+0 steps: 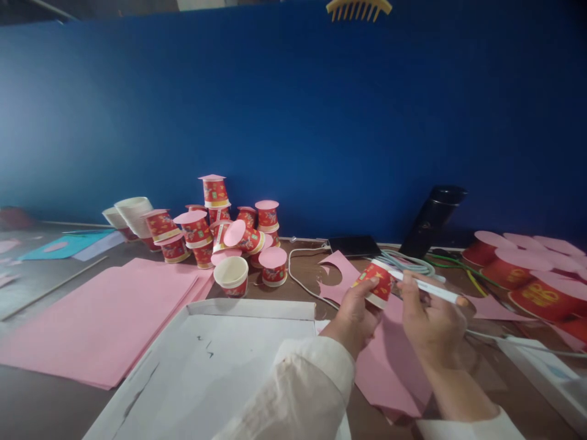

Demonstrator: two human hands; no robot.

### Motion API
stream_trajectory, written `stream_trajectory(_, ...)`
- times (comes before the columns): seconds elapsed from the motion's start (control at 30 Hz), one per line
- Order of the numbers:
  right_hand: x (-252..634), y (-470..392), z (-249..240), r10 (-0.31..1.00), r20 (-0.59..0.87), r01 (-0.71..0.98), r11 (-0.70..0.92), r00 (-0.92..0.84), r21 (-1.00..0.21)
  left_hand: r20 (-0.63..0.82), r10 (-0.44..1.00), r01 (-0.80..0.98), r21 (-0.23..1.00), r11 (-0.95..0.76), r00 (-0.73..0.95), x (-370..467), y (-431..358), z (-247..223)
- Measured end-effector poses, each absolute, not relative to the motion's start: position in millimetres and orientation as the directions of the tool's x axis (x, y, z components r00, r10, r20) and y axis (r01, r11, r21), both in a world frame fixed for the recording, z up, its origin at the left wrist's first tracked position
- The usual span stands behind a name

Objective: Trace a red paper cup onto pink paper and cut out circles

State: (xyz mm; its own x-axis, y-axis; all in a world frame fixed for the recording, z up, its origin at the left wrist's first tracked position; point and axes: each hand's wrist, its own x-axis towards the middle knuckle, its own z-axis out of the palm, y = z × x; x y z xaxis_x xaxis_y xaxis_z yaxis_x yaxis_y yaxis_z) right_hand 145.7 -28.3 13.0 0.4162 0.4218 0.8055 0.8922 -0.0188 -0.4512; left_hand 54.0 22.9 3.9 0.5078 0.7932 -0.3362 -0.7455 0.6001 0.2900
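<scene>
Red paper cup [370, 282] sits tilted in the left hand's [352, 316] curled fingers, just left of the white pen [438, 289] pinched in the right hand [431, 324], pen's long axis aimed cupward, contact unclear.

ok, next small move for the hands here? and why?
I'd probably steady the red cup in the left hand and bring the end of the white pen nearest it onto its upper edge. The right hand already angles the pen there, though contact isn't clear. Several cups nearby carry pink discs; none shows on this one.
</scene>
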Motion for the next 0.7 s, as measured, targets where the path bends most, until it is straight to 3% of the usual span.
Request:
stream_trajectory(0.4, 146.0, -27.7, 14.6, 0.399, 0.836, 0.918, -0.035, 0.376, -0.396, -0.349, 0.774, -0.724, 0.29, 0.625, 0.528, 52.1, 23.4, 5.8)
stream_trajectory(0.7, 148.5, -26.7, 13.0, 0.383, 0.859, 0.939, -0.094, 0.34, -0.33, -0.402, 0.755, -0.753, 0.205, 0.626, 0.518, 52.5, 26.6, 8.6)
